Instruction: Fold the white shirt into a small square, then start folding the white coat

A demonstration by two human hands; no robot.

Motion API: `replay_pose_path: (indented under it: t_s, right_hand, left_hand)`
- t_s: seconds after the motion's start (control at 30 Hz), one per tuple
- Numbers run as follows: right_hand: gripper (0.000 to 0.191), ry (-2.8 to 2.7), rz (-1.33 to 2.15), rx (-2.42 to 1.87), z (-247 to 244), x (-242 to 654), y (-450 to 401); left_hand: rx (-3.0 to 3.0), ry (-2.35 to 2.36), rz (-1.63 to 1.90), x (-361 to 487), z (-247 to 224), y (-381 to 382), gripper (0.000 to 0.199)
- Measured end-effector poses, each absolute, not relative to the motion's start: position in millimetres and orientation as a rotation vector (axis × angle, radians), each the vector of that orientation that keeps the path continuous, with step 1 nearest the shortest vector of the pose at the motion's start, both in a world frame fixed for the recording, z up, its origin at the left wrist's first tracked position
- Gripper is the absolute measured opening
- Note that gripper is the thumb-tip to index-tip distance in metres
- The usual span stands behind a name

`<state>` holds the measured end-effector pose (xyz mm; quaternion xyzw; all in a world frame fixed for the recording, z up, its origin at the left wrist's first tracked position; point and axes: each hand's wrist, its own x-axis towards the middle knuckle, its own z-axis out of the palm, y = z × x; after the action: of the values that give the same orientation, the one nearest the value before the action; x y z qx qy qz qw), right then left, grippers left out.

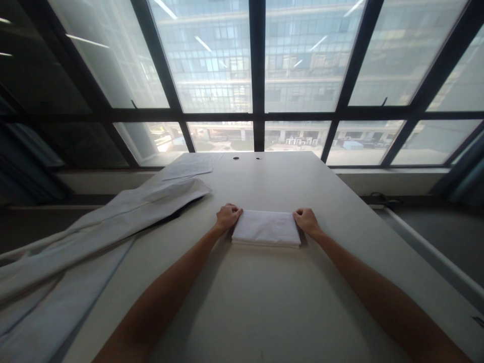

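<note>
A white cloth, folded into a flat rectangle with layered edges toward me, lies on the white table. My left hand pinches its far left corner, fingers curled. At the far right corner, my right hand grips the cloth in the same way, thumb and fingers closed. Both forearms reach in from the bottom of the view, one on each side of the cloth.
Large pale fabric lies crumpled along the table's left side. Behind it are sheets of paper. Two small round holes sit near the table's far edge, before tall windows. A white bar runs at the right.
</note>
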<state>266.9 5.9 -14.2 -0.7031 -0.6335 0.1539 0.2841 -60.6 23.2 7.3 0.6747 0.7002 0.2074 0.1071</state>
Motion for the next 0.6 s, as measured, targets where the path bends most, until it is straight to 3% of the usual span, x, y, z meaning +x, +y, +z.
replay_pose_path:
  t_s: [0.3, 0.43, 0.6]
  right_hand:
    - [0.022, -1.743, 0.243, -1.951, -6.0, 262.0, -5.0]
    - [0.031, -1.897, 0.067, -1.619, 6.1, 247.7, -19.0]
    - [0.051, -2.297, 0.104, -1.304, 4.1, 214.6, -50.2]
  left_hand:
    - [2.036, 2.104, 0.664, -52.9, 6.4, 13.5, 0.024]
    - [2.463, 1.664, 0.72, -34.4, 18.8, -8.8, 0.034]
    - [2.802, 1.171, 0.358, 1.8, 19.4, -43.7, 0.052]
